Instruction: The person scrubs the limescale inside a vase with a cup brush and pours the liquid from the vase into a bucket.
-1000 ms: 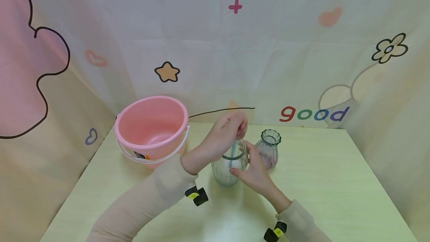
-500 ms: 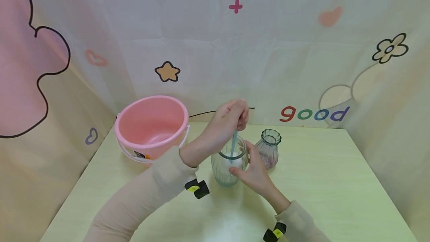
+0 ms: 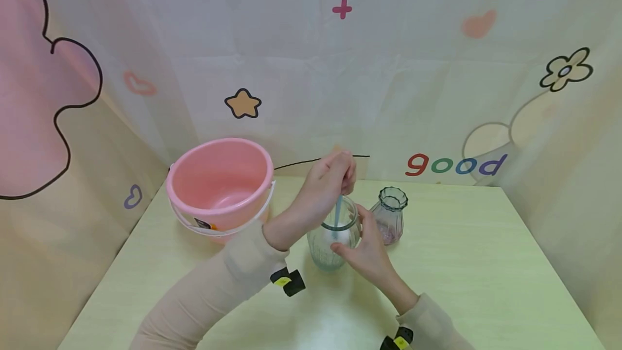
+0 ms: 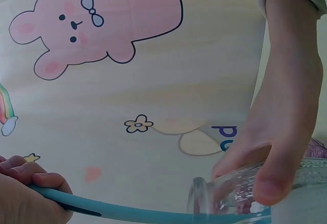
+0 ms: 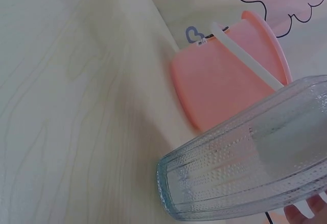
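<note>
My left hand (image 3: 326, 190) grips the blue handle of a bottle brush (image 3: 338, 209) from above. The handle goes down through the mouth of a clear ribbed glass vase (image 3: 324, 253), and a whitish brush head shows inside it. The left wrist view has my fingers curled round the brush handle (image 4: 117, 210). My right hand (image 3: 373, 257) holds the vase from its right side, thumb in front and fingers behind. Most of those fingers are hidden by the glass. In the right wrist view, the textured vase wall (image 5: 219, 173) shows close up.
A pink bucket (image 3: 243, 220) with a white handle stands left of the vase on the pale table (image 3: 476, 263). Close behind my right hand is a smaller grey-purple glass vase (image 3: 389, 220). A printed curtain (image 3: 301, 69) hangs behind the table.
My left hand rises with the brush, then comes down a little. The brush head moves up and down inside the vase. My right hand and the vase stay nearly in place.
</note>
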`<state>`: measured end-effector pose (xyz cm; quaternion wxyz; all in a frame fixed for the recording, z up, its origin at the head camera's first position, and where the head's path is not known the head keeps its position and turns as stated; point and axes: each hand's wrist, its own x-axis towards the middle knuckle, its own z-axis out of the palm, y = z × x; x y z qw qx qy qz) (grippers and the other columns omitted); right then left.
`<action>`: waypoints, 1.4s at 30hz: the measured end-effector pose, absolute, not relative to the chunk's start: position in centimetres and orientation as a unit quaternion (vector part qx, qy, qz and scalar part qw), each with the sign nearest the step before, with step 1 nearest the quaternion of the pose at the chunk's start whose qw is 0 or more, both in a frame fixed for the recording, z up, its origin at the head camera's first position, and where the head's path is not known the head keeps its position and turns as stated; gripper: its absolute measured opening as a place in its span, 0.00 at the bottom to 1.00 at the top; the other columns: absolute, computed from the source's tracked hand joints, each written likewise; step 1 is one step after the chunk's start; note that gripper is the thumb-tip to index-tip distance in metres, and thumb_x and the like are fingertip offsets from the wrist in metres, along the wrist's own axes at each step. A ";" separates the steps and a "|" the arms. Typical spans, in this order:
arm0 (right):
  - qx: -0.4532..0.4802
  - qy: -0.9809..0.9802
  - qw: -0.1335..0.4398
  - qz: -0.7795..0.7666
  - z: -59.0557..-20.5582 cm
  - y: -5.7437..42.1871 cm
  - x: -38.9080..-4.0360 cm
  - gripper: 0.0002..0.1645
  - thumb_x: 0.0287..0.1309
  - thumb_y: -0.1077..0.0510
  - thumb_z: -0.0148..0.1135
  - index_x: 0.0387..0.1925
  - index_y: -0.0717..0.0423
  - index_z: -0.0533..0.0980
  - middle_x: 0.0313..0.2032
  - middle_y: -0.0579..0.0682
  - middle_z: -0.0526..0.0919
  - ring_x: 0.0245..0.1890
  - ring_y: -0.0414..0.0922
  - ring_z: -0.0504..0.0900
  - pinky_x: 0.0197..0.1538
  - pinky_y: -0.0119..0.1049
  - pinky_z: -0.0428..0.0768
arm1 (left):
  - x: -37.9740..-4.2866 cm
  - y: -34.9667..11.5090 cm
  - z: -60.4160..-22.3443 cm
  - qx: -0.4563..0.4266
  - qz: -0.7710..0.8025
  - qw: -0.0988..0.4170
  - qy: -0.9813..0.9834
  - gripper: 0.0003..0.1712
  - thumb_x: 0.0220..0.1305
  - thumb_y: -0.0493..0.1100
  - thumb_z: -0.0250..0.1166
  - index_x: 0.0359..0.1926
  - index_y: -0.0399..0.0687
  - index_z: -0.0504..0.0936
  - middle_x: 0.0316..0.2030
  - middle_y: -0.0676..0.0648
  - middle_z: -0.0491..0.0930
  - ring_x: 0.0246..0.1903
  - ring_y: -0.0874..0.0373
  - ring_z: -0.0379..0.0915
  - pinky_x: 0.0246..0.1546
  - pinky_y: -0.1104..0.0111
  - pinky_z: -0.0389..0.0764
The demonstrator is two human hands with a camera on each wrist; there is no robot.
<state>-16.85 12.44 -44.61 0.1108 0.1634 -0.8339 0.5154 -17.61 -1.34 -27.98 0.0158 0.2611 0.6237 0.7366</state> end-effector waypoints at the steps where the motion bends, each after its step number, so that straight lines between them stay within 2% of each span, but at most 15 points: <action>1: 0.160 -0.835 0.117 0.514 -44.6 12.4 -16.8 0.53 0.37 0.48 0.73 0.62 0.49 0.54 0.55 0.52 0.64 0.53 0.47 0.63 0.50 0.54 0.68 | -17.6 -1.3 -28.2 0.261 0.736 0.017 0.625 0.18 0.68 0.43 0.40 0.22 0.39 0.60 0.18 0.44 0.55 0.20 0.52 0.52 0.24 0.67 0.57; 9: 0.158 -0.843 0.135 0.496 -44.5 12.1 -16.4 0.54 0.38 0.47 0.72 0.62 0.55 0.52 0.56 0.55 0.62 0.53 0.50 0.61 0.52 0.55 0.64 | -18.3 -0.7 -30.2 0.259 0.732 0.015 0.630 0.17 0.67 0.42 0.40 0.21 0.38 0.60 0.17 0.45 0.56 0.19 0.52 0.52 0.23 0.66 0.58; 17: 0.158 -0.844 0.132 0.495 -44.4 12.0 -16.3 0.54 0.39 0.47 0.71 0.63 0.54 0.51 0.57 0.56 0.60 0.52 0.49 0.60 0.50 0.53 0.64 | -18.9 -0.6 -32.4 0.238 0.710 0.044 0.662 0.17 0.67 0.43 0.40 0.22 0.40 0.60 0.16 0.46 0.57 0.19 0.51 0.54 0.24 0.67 0.60; 25: 0.146 -0.847 0.117 0.498 -44.3 11.9 -16.1 0.53 0.40 0.50 0.70 0.63 0.52 0.50 0.58 0.53 0.58 0.54 0.49 0.59 0.53 0.55 0.62 | -18.8 -0.7 -33.0 0.237 0.674 0.092 0.694 0.17 0.67 0.39 0.38 0.23 0.31 0.61 0.20 0.44 0.59 0.21 0.54 0.56 0.26 0.67 0.61; 32: 0.157 -0.848 0.112 0.493 -44.2 12.0 -15.9 0.53 0.44 0.48 0.68 0.65 0.53 0.48 0.61 0.57 0.56 0.59 0.51 0.56 0.57 0.59 0.60 | -19.4 -0.7 -33.8 0.225 0.680 0.076 0.694 0.18 0.68 0.42 0.38 0.22 0.37 0.61 0.19 0.46 0.59 0.21 0.50 0.56 0.25 0.68 0.61; 37: 0.204 -0.827 0.087 0.516 -44.1 12.8 -16.4 0.52 0.49 0.56 0.64 0.68 0.51 0.42 0.65 0.58 0.51 0.63 0.53 0.52 0.57 0.61 0.59 | -19.5 -0.8 -34.0 0.223 0.685 0.068 0.690 0.18 0.68 0.43 0.39 0.22 0.39 0.61 0.19 0.46 0.59 0.21 0.50 0.55 0.24 0.67 0.60; 39: 0.226 -0.819 0.059 0.523 -43.0 13.2 -16.4 0.52 0.50 0.61 0.62 0.68 0.53 0.40 0.67 0.59 0.47 0.64 0.55 0.49 0.58 0.61 0.58 | -19.5 -0.8 -34.0 0.223 0.683 0.070 0.692 0.18 0.67 0.44 0.38 0.22 0.40 0.61 0.18 0.46 0.59 0.22 0.48 0.56 0.24 0.67 0.59; 42: 0.257 -0.815 0.011 0.519 -41.7 14.0 -16.5 0.53 0.52 0.61 0.61 0.69 0.53 0.36 0.69 0.58 0.41 0.65 0.57 0.46 0.58 0.61 0.57 | -19.6 -0.8 -33.9 0.221 0.680 0.072 0.696 0.18 0.67 0.44 0.38 0.22 0.40 0.61 0.19 0.46 0.59 0.22 0.46 0.56 0.24 0.67 0.60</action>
